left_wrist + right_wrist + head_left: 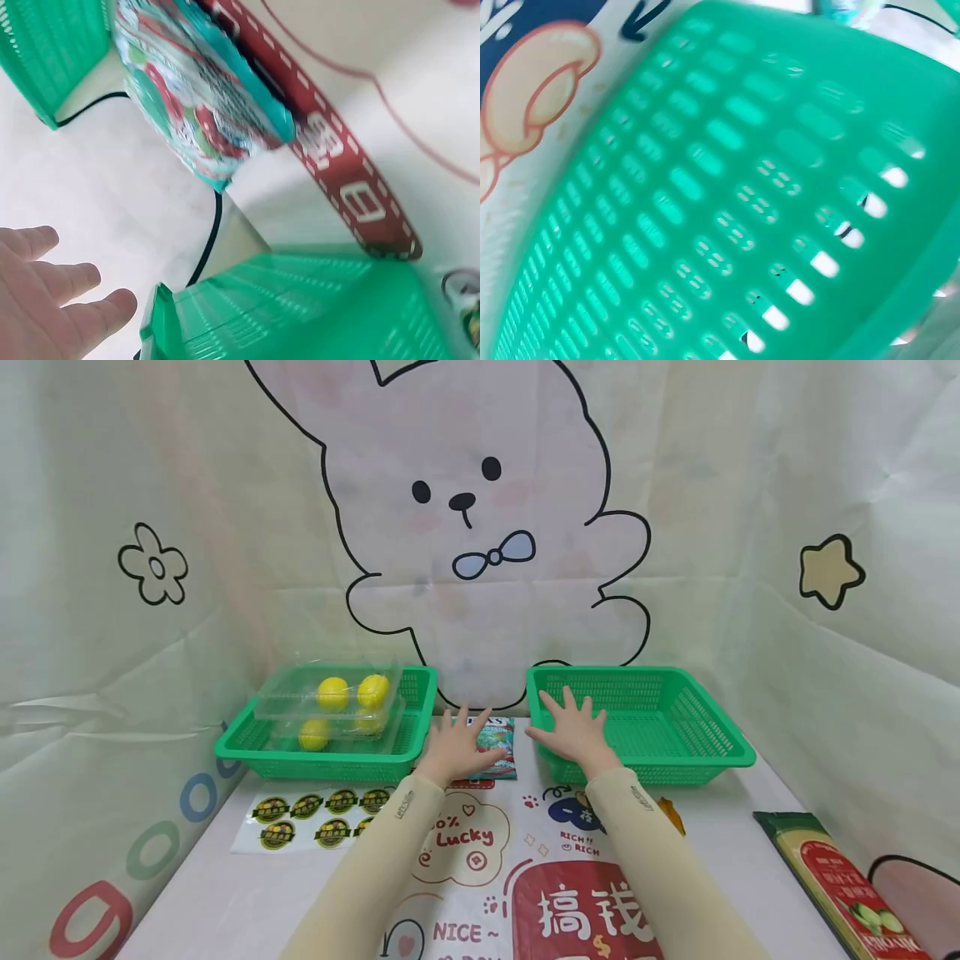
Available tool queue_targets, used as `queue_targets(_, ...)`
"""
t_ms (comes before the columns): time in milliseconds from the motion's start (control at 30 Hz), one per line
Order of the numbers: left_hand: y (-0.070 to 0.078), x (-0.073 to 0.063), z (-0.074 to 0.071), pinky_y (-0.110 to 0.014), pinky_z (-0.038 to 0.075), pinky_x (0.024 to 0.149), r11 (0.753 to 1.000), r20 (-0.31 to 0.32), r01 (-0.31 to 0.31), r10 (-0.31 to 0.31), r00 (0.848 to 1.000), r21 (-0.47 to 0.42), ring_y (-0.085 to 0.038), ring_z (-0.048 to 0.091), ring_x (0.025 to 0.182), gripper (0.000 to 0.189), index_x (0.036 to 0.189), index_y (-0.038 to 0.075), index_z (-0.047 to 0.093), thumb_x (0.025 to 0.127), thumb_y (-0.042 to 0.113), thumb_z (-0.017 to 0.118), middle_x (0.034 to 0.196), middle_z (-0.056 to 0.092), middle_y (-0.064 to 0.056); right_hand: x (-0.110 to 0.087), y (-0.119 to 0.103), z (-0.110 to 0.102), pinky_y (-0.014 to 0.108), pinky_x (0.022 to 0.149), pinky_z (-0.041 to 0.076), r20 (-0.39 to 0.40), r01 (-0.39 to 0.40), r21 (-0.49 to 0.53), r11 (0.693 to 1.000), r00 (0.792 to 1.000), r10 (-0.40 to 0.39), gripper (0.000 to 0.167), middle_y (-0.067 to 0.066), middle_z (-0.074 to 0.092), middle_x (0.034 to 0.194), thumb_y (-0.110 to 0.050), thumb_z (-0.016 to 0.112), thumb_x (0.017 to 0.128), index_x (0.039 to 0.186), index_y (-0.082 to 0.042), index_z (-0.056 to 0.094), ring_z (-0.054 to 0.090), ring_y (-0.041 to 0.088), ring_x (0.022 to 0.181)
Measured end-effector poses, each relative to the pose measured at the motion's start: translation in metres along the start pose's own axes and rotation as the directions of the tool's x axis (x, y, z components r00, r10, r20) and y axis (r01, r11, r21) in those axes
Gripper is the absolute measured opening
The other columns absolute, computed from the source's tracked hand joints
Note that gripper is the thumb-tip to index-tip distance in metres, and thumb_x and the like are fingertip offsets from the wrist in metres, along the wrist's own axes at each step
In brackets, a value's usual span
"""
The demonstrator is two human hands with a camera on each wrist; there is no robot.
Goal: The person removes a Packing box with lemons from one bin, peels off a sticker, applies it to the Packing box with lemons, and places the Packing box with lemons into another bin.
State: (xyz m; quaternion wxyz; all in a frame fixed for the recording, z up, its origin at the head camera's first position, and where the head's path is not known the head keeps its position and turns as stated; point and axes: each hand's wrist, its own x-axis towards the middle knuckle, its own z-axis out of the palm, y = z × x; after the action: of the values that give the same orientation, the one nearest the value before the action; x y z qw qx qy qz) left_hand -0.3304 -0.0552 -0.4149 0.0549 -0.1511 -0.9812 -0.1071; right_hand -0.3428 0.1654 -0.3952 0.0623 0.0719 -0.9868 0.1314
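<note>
Both hands reach forward with fingers spread and hold nothing. My left hand (455, 747) hovers by the right edge of the left green basket (315, 768), partly in front of a teal and red snack bag (501, 745). In the left wrist view, straight fingers (97, 319) show at the lower left, apart from the bag (202, 97). My right hand (573, 735) is over the near left corner of the right green basket (645, 774). Its slotted wall (727, 172) fills most of the right wrist view. Clear plastic boxes (281, 706) with yellow balls (332, 693) sit in the left basket.
A sheet of round black and gold stickers (277, 835) lies at the left. A long green and red packet (840, 881) lies along the right side. Something orange (671, 814) shows beside my right forearm. Printed cloth walls (487, 610) stand around the table.
</note>
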Motion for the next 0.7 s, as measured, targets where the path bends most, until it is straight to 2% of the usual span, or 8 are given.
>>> queue_targets(133,0.001,-0.009,0.000,-0.064,0.026,0.102,0.993,-0.014,-0.010,0.008,1.000,-0.115,-0.046,0.019,0.136,0.081,0.148,0.032,0.018,0.081,0.070,0.045,0.154,0.017,-0.013,-0.005,0.001,-0.005,0.075,0.098,0.010,-0.029,0.013,0.050,0.999,1.000,-0.011,0.080,0.020,0.010,0.153,-0.063,0.049,0.083,0.148,-0.025,0.022,0.010,0.056,0.133)
queue_targets(300,0.003,-0.026,0.002,-0.063,0.027,0.102,0.961,-0.060,-0.047,0.032,0.998,-0.272,-0.046,0.022,0.135,0.079,0.148,0.027,0.022,0.083,0.062,0.050,0.152,0.022,-0.016,-0.015,0.005,-0.012,0.072,0.098,0.019,-0.086,0.025,0.112,0.993,0.996,-0.016,0.078,0.019,0.015,0.152,-0.058,0.053,0.084,0.147,-0.024,0.024,0.018,0.051,0.133)
queue_targets(400,0.003,-0.037,0.005,-0.058,0.031,0.103,0.943,-0.105,-0.094,0.063,0.992,-0.319,-0.040,0.028,0.135,0.077,0.148,0.024,0.023,0.084,0.057,0.053,0.150,0.027,-0.016,-0.026,0.008,-0.013,0.069,0.098,0.025,-0.125,0.044,0.204,0.978,0.992,-0.019,0.077,0.019,0.018,0.152,-0.054,0.056,0.084,0.147,-0.022,0.025,0.021,0.047,0.134)
queue_targets(467,0.004,-0.047,0.005,-0.056,0.032,0.104,0.925,-0.124,-0.113,0.072,0.990,-0.362,-0.035,0.030,0.135,0.077,0.148,0.022,0.024,0.085,0.054,0.055,0.149,0.028,-0.016,-0.034,0.010,-0.013,0.067,0.099,0.027,-0.156,0.063,0.291,0.955,0.988,-0.017,0.075,0.019,0.019,0.151,-0.048,0.058,0.085,0.147,-0.020,0.025,0.023,0.045,0.134)
queue_targets(500,0.004,-0.052,0.006,-0.054,0.033,0.104,0.914,-0.130,-0.118,0.072,0.989,-0.388,-0.032,0.030,0.135,0.076,0.148,0.023,0.023,0.085,0.052,0.055,0.149,0.028,-0.014,-0.039,0.011,-0.012,0.065,0.100,0.028,-0.178,0.073,0.347,0.935,0.984,-0.011,0.074,0.019,0.021,0.151,-0.044,0.059,0.086,0.147,-0.019,0.026,0.024,0.043,0.134)
queue_targets(567,0.005,-0.062,0.005,-0.054,0.032,0.104,0.875,-0.132,-0.119,0.064,0.989,-0.469,-0.029,0.029,0.136,0.076,0.148,0.026,0.021,0.086,0.051,0.055,0.150,0.027,-0.011,-0.049,0.013,-0.011,0.060,0.100,0.032,-0.236,0.095,0.467,0.879,0.972,0.020,0.069,0.019,0.024,0.148,-0.034,0.060,0.088,0.146,-0.016,0.027,0.030,0.041,0.131)
queue_targets(633,0.007,-0.073,0.004,-0.055,0.031,0.105,0.824,-0.124,-0.096,0.032,0.992,-0.559,-0.027,0.027,0.137,0.074,0.148,0.030,0.019,0.086,0.050,0.055,0.151,0.026,-0.006,-0.060,0.014,-0.010,0.052,0.096,0.040,-0.303,0.116,0.586,0.802,0.949,0.085,0.064,0.018,0.031,0.144,-0.024,0.061,0.089,0.144,-0.014,0.031,0.038,0.037,0.124)
queue_targets(700,0.006,-0.085,0.001,-0.055,0.030,0.105,0.766,-0.138,-0.097,0.011,0.990,-0.635,-0.027,0.028,0.137,0.072,0.147,0.032,0.019,0.088,0.047,0.056,0.151,0.027,-0.005,-0.070,0.017,-0.009,0.036,0.089,0.046,-0.366,0.129,0.689,0.714,0.911,0.189,0.059,0.015,0.040,0.135,-0.015,0.061,0.088,0.141,-0.012,0.037,0.047,0.029,0.112)
